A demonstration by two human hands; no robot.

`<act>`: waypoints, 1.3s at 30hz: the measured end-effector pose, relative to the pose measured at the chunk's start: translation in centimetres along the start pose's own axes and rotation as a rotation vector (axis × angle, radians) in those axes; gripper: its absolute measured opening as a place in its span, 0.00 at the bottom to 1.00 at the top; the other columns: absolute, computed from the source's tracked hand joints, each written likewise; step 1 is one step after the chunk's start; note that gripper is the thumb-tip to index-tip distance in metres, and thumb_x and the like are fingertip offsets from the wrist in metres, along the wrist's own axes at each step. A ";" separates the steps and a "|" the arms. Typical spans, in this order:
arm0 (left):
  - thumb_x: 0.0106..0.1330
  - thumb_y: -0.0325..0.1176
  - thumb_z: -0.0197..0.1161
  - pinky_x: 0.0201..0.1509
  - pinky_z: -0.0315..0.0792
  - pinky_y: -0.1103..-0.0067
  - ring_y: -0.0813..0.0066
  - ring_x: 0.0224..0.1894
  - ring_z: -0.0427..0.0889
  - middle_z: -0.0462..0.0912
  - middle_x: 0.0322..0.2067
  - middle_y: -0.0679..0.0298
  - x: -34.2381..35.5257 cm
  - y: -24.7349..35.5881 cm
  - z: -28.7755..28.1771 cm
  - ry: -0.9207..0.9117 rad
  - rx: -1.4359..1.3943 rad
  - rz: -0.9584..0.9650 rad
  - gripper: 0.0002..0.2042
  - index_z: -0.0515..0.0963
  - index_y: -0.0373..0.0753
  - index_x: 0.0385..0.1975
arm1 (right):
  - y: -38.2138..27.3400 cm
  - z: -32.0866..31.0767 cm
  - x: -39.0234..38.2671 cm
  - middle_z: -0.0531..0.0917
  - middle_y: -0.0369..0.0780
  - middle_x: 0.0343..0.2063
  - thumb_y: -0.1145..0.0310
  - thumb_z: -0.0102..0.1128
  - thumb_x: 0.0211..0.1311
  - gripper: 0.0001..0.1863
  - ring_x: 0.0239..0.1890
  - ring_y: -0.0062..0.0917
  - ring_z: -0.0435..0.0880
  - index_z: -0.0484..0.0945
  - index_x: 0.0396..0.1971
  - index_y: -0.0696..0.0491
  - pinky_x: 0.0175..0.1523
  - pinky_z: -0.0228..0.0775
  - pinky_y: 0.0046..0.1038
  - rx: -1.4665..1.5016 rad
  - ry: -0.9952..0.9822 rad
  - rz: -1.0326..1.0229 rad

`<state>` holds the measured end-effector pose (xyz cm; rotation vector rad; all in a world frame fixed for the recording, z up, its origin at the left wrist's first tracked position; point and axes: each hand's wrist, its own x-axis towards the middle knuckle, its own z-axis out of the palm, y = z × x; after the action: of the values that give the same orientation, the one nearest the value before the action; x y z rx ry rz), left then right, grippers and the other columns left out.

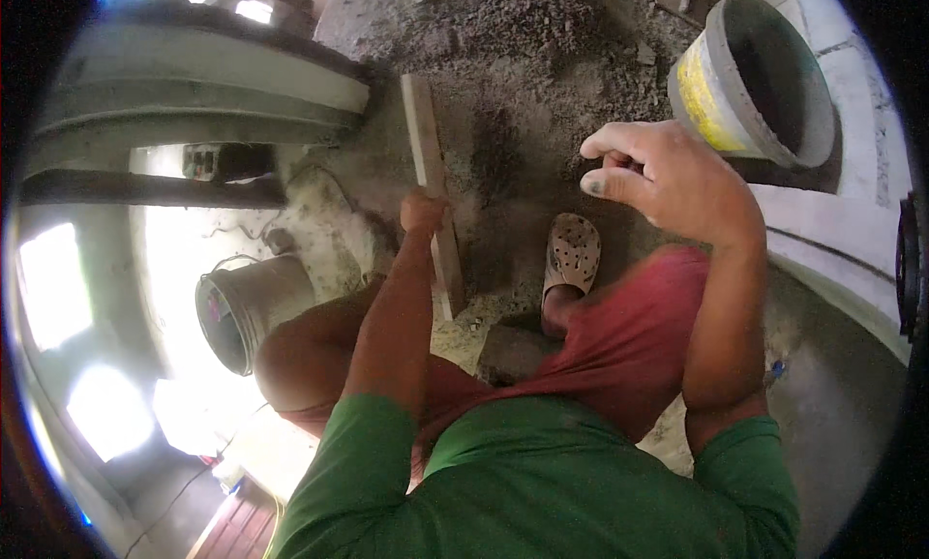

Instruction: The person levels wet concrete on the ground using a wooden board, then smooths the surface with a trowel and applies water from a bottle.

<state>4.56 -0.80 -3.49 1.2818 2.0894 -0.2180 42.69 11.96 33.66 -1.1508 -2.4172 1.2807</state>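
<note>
My left hand [422, 213] is closed around the middle of a long, narrow wooden board [423, 123]. The board stretches away from me over the dusty ground, its near end beside my left knee. Raised above my right knee, my right hand [673, 181] has its thumb and forefinger apart and the other fingers curled in; I see nothing held in it. Pale dust coats its fingertips. Just beyond that hand, a grey bucket [699, 99] with a yellow patch leans, its mouth turned to the right.
A heap of loose grey rubble and sand [503, 46] lies ahead. Another bucket [285, 293] with a wire handle stands left of my left knee. My foot wears a beige clog [573, 249]. Pale, curved steps [213, 90] rise at the far left; a light wall edge [823, 215] runs along the right.
</note>
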 end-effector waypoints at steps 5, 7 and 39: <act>0.60 0.36 0.64 0.42 0.80 0.69 0.67 0.33 0.86 0.85 0.29 0.54 2.6 0.5 -0.1 0.170 -0.073 -0.107 0.15 0.79 0.33 0.41 | 1.6 2.0 -1.8 0.83 0.49 0.29 0.60 0.64 0.58 0.18 0.33 0.38 0.84 0.80 0.39 0.60 0.41 0.73 0.34 -0.081 0.081 0.151; 0.60 0.36 0.63 0.45 0.79 0.70 0.64 0.37 0.86 0.84 0.33 0.52 4.8 -2.8 0.6 0.057 0.214 0.127 0.14 0.79 0.33 0.41 | 1.1 3.2 -2.3 0.83 0.48 0.30 0.61 0.64 0.58 0.17 0.34 0.37 0.84 0.80 0.39 0.60 0.41 0.73 0.35 -0.148 0.180 0.219; 0.55 0.39 0.61 0.34 0.77 0.60 0.51 0.30 0.84 0.81 0.25 0.51 10.1 -1.7 -2.3 0.650 0.210 0.165 0.15 0.74 0.34 0.35 | 3.1 2.8 -3.2 0.79 0.43 0.28 0.57 0.70 0.50 0.25 0.29 0.33 0.79 0.79 0.44 0.58 0.37 0.71 0.32 0.145 0.159 0.358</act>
<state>-0.85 6.81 -8.32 1.8256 2.5187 0.0702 45.23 8.99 30.16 -1.6247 -2.0318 1.3704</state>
